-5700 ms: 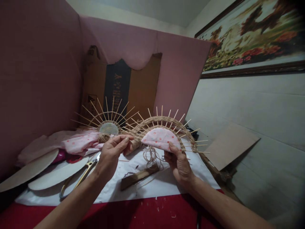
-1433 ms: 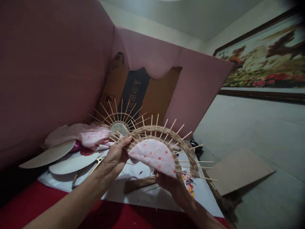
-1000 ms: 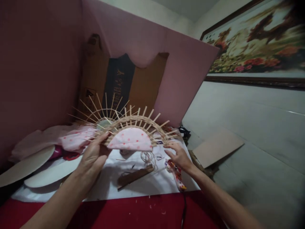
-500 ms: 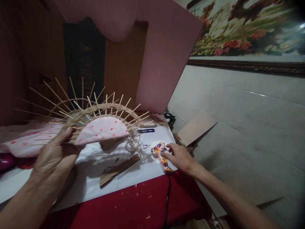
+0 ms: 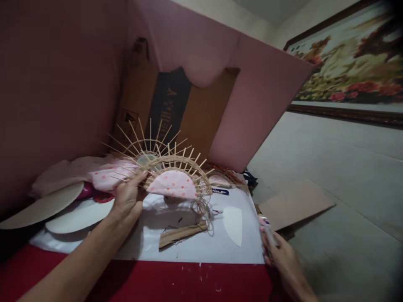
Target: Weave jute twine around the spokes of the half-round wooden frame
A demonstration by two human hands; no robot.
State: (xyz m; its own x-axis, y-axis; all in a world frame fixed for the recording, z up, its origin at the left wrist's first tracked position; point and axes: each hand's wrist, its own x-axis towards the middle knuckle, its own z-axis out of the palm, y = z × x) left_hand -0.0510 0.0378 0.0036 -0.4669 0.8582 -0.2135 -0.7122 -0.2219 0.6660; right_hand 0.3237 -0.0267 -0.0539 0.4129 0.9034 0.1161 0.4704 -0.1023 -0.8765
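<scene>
My left hand [image 5: 127, 200] grips the left end of a half-round woven piece [image 5: 178, 176], holding it up above the table. The piece has a pink dotted fabric centre, a rim of wound twine and thin wooden sticks fanning outward. Loose twine [image 5: 204, 209] dangles from its right end. My right hand [image 5: 281, 256] is low at the table's right edge, closed round the flower-patterned glue gun [image 5: 267, 233], which is blurred. A second stick-rayed piece with a round mirror [image 5: 147, 157] stands behind.
White paper [image 5: 189, 243] covers a red tablecloth [image 5: 176, 281]. On it lie a strip of brown cardboard [image 5: 181, 233], a white half-oval cutout [image 5: 233, 224], pale oval boards [image 5: 56, 207] and pink fabric [image 5: 107, 176]. Pink board and a cardboard box [image 5: 176, 109] form the backdrop.
My right hand let go of the woven piece, reached to the glue gun on the table and has taken it up at the table's right edge. My left hand keeps holding the piece.
</scene>
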